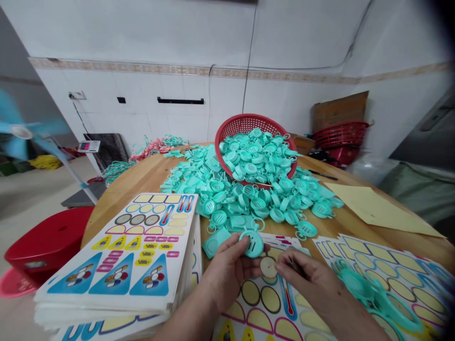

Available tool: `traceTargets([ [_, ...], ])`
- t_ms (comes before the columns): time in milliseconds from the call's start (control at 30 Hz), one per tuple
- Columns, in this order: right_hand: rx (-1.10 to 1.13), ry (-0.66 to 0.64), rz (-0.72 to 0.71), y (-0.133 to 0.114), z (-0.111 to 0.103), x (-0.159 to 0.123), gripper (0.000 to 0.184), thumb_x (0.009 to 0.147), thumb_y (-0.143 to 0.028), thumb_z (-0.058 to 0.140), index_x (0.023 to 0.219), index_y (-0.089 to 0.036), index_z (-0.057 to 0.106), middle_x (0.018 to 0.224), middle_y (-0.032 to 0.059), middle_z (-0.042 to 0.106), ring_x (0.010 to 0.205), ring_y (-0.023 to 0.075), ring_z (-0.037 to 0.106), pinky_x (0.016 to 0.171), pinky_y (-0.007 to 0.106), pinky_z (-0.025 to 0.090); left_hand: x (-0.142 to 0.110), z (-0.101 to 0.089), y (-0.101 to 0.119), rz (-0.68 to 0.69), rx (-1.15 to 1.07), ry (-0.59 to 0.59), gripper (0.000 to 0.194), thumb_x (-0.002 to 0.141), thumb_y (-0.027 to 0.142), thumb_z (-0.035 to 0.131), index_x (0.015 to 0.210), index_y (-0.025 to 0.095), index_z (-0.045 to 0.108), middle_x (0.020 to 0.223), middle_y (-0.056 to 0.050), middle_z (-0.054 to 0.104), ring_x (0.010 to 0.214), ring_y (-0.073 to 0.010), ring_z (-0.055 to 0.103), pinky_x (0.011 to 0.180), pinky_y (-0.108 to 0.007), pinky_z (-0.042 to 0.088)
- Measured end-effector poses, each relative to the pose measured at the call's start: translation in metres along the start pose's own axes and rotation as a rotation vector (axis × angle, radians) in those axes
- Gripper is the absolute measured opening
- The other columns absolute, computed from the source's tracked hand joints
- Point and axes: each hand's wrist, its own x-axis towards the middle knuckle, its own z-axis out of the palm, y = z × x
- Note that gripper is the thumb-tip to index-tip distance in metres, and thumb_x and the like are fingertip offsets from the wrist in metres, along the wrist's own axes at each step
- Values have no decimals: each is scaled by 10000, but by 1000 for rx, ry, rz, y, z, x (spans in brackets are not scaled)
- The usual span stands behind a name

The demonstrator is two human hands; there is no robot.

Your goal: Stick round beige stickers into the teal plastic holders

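Wooden table (pixel 133 182) under teal plastic pieces (pixel 227 199)

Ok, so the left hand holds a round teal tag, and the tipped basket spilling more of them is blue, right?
Not quite: the basket is red, not blue, as the head view shows. The rest holds: the left hand holds a round teal tag, and the tipped basket spills more of them.

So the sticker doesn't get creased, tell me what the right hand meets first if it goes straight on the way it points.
The right hand would meet the round cream sticker at its fingertips, perhaps already touching; depth is unclear. Past it lies the teal round tag in the left hand.
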Motion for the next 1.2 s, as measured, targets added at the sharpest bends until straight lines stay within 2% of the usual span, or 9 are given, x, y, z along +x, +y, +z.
traceTargets([
  [100,33,-1,26,-5,0,-1,250,772,-429,588,659,-218,517,597,-49,363,565,132,350,510,236,304,0,0,0,4,-6,4,185,830,277,590,926,120,574,908,-130,709,636,-132,660,580,-220,506],
  [200,62,83,50,-11,2,-4,282,751,-463,589,642,-215,509,600,-44,359,565,129,340,509,234,297,2,-1,-2,38,-39,27,225,841,308,580,934,104,575,927,-146,703,819,-190,682,693,-254,521],
  [267,82,156,67,-15,3,-6,294,727,-483,601,637,-213,526,603,-40,376,561,126,346,505,231,302,4,-2,-3,45,-61,37,312,876,378,514,956,85,582,943,-163,695,883,-211,672,754,-285,520],
  [333,101,196,82,-18,4,-7,291,702,-485,626,635,-212,553,604,-37,406,555,123,362,505,228,315,5,-2,-6,37,-58,27,379,901,417,448,981,73,586,944,-168,690,855,-201,669,752,-291,517],
  [400,126,219,84,-19,4,-8,282,689,-481,645,636,-213,577,609,-34,444,557,125,385,515,226,337,6,-2,-8,47,-42,6,361,906,403,444,978,81,590,929,-152,690,817,-182,662,722,-278,514],
  [567,103,169,82,-15,1,-6,281,726,-501,630,683,-223,628,633,-22,513,579,140,440,531,228,378,4,0,-13,70,-35,-58,289,894,361,489,955,108,616,906,-113,686,775,-157,646,711,-276,513],
  [800,153,131,60,-11,-1,-3,267,720,-492,653,729,-226,641,760,10,603,762,204,552,690,273,456,3,4,-20,20,-60,-107,238,893,311,508,1009,121,594,952,-101,657,813,-151,628,755,-292,512],
  [967,86,138,51,-6,-1,-1,261,750,-478,614,709,-221,623,660,-17,530,641,160,485,578,238,402,2,7,-20,-8,-70,-103,195,897,265,503,1004,116,569,960,-101,640,808,-139,618,769,-289,507],
  [1200,102,134,61,-4,0,1,242,748,-457,624,723,-216,633,695,-9,559,686,166,505,610,234,419,0,9,-21,-16,-69,-101,195,887,249,521,1012,110,577,970,-101,628,805,-129,604,774,-279,498],
])
